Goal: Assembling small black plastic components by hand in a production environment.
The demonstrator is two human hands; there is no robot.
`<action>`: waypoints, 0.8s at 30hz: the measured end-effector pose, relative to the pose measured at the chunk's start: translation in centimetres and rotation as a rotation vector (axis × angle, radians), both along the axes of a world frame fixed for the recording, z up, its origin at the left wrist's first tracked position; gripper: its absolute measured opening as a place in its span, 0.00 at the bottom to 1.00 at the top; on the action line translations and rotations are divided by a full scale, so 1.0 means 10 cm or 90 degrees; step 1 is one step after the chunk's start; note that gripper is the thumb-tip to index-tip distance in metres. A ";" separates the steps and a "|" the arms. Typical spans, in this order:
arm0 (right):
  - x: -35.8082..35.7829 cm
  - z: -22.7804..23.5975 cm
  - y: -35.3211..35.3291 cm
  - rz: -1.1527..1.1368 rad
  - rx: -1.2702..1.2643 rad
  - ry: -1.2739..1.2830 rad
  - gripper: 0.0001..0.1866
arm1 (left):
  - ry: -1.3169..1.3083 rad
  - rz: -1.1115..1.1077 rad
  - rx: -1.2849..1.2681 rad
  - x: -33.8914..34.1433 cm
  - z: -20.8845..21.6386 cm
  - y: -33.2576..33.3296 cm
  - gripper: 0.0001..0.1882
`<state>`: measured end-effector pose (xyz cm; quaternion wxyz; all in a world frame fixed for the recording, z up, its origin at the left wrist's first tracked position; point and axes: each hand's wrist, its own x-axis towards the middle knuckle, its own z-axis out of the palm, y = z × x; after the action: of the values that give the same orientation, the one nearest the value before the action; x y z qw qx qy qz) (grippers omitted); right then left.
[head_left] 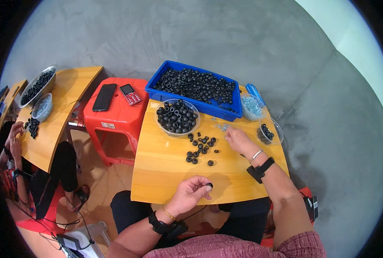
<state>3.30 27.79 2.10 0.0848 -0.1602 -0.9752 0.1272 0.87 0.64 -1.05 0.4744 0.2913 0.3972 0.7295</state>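
Observation:
My left hand [189, 194] is near the table's front edge, thumb and fingers pinching a small black round cap [209, 185]. Farther up on the right, my right hand [239, 139] is closed in a pinch beside a small scatter of pale blue and silvery bits [222, 127]; what its fingertips hold is too small to make out. Between the hands lie several loose black caps [195, 154] with a few smaller black pieces. A round clear tub [160, 124] heaped with black caps stands to the left of them.
A blue tray [155, 91] of black caps lines the table's far edge. To its right are a tub of pale blue bits [251, 107], a blue packet [255, 94] and a small clear cup [278, 136]. Left, a red stool [114, 105] bears two phones; another person's hands [15, 135] work at a neighbouring table.

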 end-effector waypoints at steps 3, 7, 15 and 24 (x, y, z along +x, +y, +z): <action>0.11 0.05 -0.08 -0.007 -0.029 0.010 0.06 | -0.001 0.007 0.016 0.00 -0.06 0.02 0.05; 0.23 0.00 -0.06 0.017 -0.027 0.024 0.06 | -0.006 0.017 0.017 -0.02 -0.07 0.01 0.05; 0.37 0.10 -0.14 -0.043 0.001 0.162 0.06 | -0.004 0.018 0.007 -0.01 -0.01 0.02 0.05; 0.46 0.07 -0.58 0.058 -0.035 -0.037 0.08 | -0.011 0.010 0.011 -0.02 -0.04 0.03 0.05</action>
<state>7.89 22.03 2.76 0.0461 -0.1212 -0.9797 0.1531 0.62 0.90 -1.44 0.4695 0.2862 0.3888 0.7392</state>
